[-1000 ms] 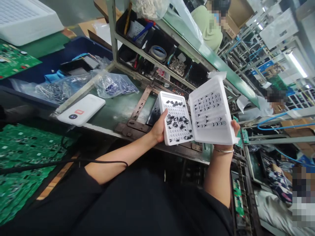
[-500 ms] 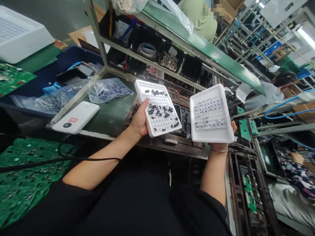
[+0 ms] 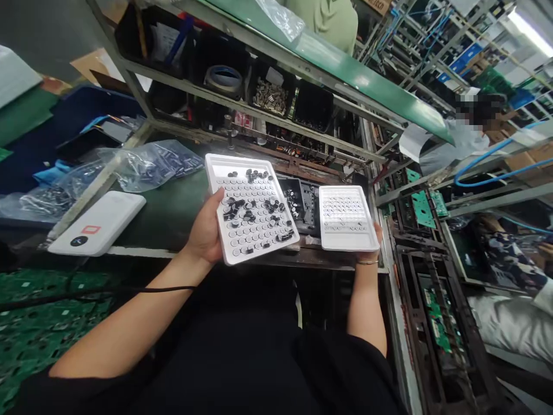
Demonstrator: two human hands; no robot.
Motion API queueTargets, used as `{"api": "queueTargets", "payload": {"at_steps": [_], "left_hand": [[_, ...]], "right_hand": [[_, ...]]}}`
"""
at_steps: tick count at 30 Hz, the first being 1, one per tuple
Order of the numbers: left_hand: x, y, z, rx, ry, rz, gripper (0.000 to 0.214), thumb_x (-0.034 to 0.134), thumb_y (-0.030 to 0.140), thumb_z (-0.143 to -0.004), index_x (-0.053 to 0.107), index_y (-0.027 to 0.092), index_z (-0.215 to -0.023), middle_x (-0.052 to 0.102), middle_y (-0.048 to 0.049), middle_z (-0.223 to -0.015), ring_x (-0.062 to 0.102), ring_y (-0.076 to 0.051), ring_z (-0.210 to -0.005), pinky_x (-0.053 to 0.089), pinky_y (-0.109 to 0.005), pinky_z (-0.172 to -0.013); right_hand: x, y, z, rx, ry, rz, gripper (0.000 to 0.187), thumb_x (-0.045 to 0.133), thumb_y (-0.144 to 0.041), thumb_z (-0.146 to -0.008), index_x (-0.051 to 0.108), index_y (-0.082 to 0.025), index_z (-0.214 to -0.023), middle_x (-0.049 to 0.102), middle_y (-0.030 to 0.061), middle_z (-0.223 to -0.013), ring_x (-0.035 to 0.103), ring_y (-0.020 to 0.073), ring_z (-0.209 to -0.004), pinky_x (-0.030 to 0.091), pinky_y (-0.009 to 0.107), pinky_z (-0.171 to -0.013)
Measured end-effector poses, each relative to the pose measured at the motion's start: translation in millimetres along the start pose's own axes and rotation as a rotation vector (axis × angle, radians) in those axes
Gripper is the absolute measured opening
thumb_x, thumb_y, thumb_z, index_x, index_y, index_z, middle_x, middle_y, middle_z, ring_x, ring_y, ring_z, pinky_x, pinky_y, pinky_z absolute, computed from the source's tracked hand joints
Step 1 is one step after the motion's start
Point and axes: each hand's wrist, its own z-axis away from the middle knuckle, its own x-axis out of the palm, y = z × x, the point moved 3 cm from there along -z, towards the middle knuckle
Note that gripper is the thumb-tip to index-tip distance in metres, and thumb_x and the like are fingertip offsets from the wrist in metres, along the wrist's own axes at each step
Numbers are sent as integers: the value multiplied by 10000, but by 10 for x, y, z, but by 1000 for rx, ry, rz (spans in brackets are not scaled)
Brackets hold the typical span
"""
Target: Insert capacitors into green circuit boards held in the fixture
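Note:
My left hand [image 3: 208,227] grips a white tray [image 3: 221,171] by its left edge, thumb over the rim. Rows of small round parts with pale tops fill its seats, and several black-sided round parts [image 3: 248,214] lie loose on them. On the right, a second white tray [image 3: 349,241] is held at its lower right corner by my right hand [image 3: 377,232]; most of those fingers are hidden behind it. Its surface shows rows of round seats and a plain strip nearest me. Between the trays, a black bin [image 3: 290,193] with small round parts is partly covered.
A white device [image 3: 101,222] and a plastic bag of parts [image 3: 162,164] lie left on the bench. Bins with tape [image 3: 223,79] and metal parts [image 3: 271,95] sit on the rack ahead. Green circuit boards [image 3: 47,323] are lower left. Co-workers are behind the rack and at right.
The right tray has moved farther from me and looks smaller and flatter. My left tray has shifted left and lower in view, uncovering the black bin. The camera view has turned slightly right.

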Motion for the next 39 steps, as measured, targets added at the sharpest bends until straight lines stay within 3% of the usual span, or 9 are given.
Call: {"api": "queueTargets", "payload": {"at_steps": [9, 13, 16, 20, 21, 26, 33, 36, 39], "left_hand": [[35, -159, 36, -79, 42, 61, 475, 505, 439, -897, 579, 178, -1287, 727, -92, -1079, 624, -335, -1130, 466, -510, -1027], [122, -377, 43, -170, -12, 143, 523, 502, 486, -874, 596, 152, -1266, 719, -117, -1097, 612, -362, -1140, 448, -540, -1030], [219, -587, 47, -199, -72, 210, 545, 515, 519, -853, 617, 138, -1230, 711, -134, -1113, 596, -380, -1156, 427, -556, -1042], [344, -913, 40, -180, -84, 302, 536, 527, 545, -842, 635, 149, -1186, 708, -130, -1124, 575, -368, -1188, 398, -536, -1073], [373, -991, 39, -184, -82, 320, 529, 531, 545, -841, 640, 148, -1173, 709, -130, -1119, 574, -362, -1190, 395, -526, -1077], [411, -1208, 53, -226, -105, 277, 424, 623, 433, -809, 662, 127, -1099, 711, -137, -1096, 599, -332, -1149, 402, -477, -1065], [-6, -769, -102, 376, 276, -290, 208, 642, 320, -834, 632, 220, -1017, 639, -33, -1144, 515, -209, -1217, 345, -311, -1078], [60, -553, -291, 607, 166, -313, 238, 506, 316, -929, 645, 233, -1104, 601, -40, -1247, 473, -176, -1271, 286, -265, -1113], [187, -550, -468, 657, 83, -185, 307, 417, 313, -976, 671, 219, -1120, 594, -41, -1306, 445, -151, -1317, 248, -239, -1132]], "right_hand": [[-528, 137, -19, 180, -18, 357, 566, 524, -706, -726, 691, -167, -754, 673, 79, -665, 654, 271, -769, 495, 364, -677], [-553, -62, 85, -2, 189, 761, 580, 614, -678, -665, 709, -115, -768, 678, 117, -722, 633, 300, -798, 482, 433, -779], [-290, -297, 498, -273, 397, 717, 636, 619, -655, -710, 698, -102, -1012, 692, 165, -937, 634, 296, -902, 464, 475, -883], [450, -296, 1108, -297, -53, 122, 706, 355, -651, -891, 402, -199, -1431, 604, 151, -1272, 636, 265, -1082, 513, 460, -891], [600, -273, 1209, -294, -71, 37, 680, 290, -615, -924, 327, -215, -1472, 548, 145, -1357, 597, 260, -1169, 501, 469, -933], [768, -231, 1263, -337, 267, -12, 558, 390, -454, -934, 389, -204, -1433, 504, 120, -1408, 513, 262, -1275, 430, 494, -1050], [439, -411, 1011, -401, 390, -74, 428, 577, -447, -844, 600, -197, -1192, 659, 72, -1140, 630, 242, -1056, 477, 457, -968], [458, -476, 929, -426, 419, -113, 396, 620, -456, -811, 625, -189, -1104, 668, 55, -1056, 637, 230, -998, 473, 448, -962], [536, -527, 862, -434, 394, -122, 402, 613, -464, -809, 611, -180, -1093, 663, 58, -1041, 638, 226, -982, 474, 438, -954]]}}
